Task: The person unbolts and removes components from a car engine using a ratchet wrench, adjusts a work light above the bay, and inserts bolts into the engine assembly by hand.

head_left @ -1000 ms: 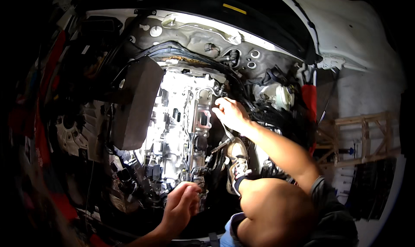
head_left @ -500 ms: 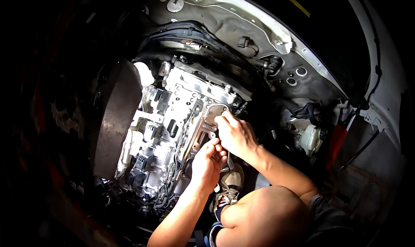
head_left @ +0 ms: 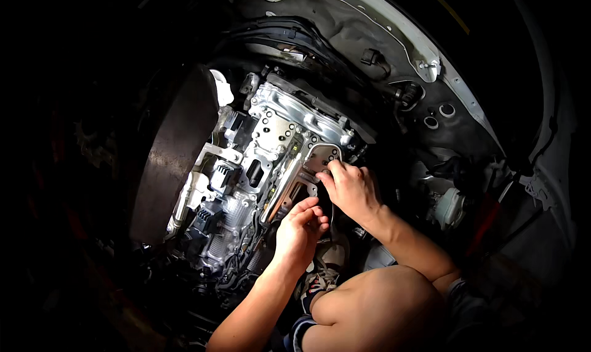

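Right hand [head_left: 354,192]: bent at the wrist, thumb and forefinger drawn near each other at the upper right of the engine; fingertips at the edge of a rounded metal plate [head_left: 318,159]. Whether they pinch anything I cannot tell from here.

Left hand [head_left: 298,235]: half open, palm turned up, fingers loosely curled, thumb side nearest the engine; nothing can be made out in it. Position: just below the right hand, the two apart.

Engine [head_left: 271,167]: silver, bare on top, in the bay before the person. Long axis slanting from near left to far right; far end toward the bulkhead [head_left: 345,28].

Metal plate: on the engine's right flank, rounded end pointing away from the person, long axis about parallel to the engine's.

Also: black connectors [head_left: 223,178] along the left flank; dark panel [head_left: 169,161] beyond them; shoe [head_left: 325,262] and bare knee [head_left: 381,296] by the forearms.
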The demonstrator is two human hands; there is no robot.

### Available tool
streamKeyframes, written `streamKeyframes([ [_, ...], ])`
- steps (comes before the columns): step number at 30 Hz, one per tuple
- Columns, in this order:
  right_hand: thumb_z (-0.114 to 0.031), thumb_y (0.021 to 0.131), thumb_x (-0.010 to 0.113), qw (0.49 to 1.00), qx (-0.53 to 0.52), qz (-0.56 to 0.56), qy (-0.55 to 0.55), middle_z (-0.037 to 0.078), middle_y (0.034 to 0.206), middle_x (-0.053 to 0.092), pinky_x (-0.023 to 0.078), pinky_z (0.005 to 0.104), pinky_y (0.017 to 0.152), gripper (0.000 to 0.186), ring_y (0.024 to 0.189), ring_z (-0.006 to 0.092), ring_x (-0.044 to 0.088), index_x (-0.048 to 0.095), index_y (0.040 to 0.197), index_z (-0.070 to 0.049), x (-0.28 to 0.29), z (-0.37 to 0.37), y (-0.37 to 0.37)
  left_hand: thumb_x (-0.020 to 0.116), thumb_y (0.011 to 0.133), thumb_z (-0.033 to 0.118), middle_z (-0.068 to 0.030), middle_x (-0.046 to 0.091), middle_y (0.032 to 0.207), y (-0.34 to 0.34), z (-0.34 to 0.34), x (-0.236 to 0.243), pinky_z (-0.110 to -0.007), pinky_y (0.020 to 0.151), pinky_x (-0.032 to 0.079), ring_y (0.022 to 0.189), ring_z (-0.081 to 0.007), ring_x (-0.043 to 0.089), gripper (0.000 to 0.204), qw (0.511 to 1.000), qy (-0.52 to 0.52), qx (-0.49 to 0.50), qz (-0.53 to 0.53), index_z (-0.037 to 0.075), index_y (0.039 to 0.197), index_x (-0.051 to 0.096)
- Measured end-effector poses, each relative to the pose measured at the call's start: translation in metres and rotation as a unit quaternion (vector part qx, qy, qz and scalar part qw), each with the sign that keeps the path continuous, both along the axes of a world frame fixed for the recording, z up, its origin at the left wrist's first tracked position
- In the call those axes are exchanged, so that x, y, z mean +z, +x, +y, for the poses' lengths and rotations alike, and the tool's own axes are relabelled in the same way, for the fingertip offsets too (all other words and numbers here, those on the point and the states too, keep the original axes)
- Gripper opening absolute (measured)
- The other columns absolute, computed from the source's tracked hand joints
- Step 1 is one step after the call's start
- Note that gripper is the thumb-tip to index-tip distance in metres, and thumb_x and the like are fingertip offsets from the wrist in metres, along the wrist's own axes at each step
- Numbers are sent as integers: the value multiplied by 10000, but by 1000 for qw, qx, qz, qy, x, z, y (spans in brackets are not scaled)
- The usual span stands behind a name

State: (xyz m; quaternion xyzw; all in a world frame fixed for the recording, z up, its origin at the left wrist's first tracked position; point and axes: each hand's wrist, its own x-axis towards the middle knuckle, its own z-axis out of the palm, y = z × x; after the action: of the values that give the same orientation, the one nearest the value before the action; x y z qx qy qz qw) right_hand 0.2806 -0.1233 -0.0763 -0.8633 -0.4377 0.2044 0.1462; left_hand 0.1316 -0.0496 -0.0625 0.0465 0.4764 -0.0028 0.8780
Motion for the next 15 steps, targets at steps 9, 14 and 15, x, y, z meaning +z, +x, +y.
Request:
streamKeyframes([
  [9,-202,914,615,1000,6,-20,11,159,825,639,536,454,561,169,653,372,653,552,896,-47,7,1,-5,447,982,66,-39,585,891,-8,-6,10,-302,782,503,809,-168,581,196,999,-11,-2,-35,34,1154,535],
  [14,-66,873,601,997,60,-43,13,137,798,613,528,457,567,53,655,364,647,558,857,-39,12,5,-8,437,976,46,-46,577,873,-16,-8,8,-302,769,505,793,-175,575,204,998,-24,10,-49,28,1157,530],
  [15,-81,880,603,994,88,-51,33,142,819,621,528,458,567,63,658,364,650,560,861,-39,14,4,-4,438,975,47,-46,576,872,-17,-8,10,-302,766,506,791,-174,574,204,999,-26,9,-46,28,1156,530],
])
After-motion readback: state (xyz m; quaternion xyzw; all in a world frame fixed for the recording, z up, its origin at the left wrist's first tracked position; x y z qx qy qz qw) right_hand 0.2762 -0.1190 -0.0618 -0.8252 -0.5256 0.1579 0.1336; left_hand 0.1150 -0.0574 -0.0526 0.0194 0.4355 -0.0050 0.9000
